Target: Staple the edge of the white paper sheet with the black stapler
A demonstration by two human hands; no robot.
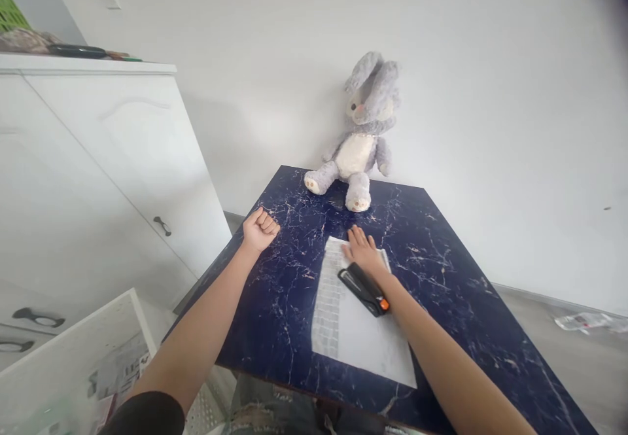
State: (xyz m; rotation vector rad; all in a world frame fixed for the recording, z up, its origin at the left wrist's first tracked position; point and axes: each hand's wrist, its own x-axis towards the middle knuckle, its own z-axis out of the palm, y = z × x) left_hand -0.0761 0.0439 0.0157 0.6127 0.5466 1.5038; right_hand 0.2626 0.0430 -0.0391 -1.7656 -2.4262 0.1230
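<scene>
A printed sheet of paper lies on the dark blue marbled table. On the paper rests a black stapler with an orange end, tilted diagonally beside my right wrist. My right hand lies flat across the paper's top edge, its fingers spread and holding nothing. To the left, my left hand is closed in a fist above the table's left side, apart from the paper. What the fist holds, if anything, is hidden.
A grey plush rabbit sits at the table's back edge against the white wall. White cabinets stand at the left, with an open white drawer or bin below. A plastic packet lies on the floor at the right.
</scene>
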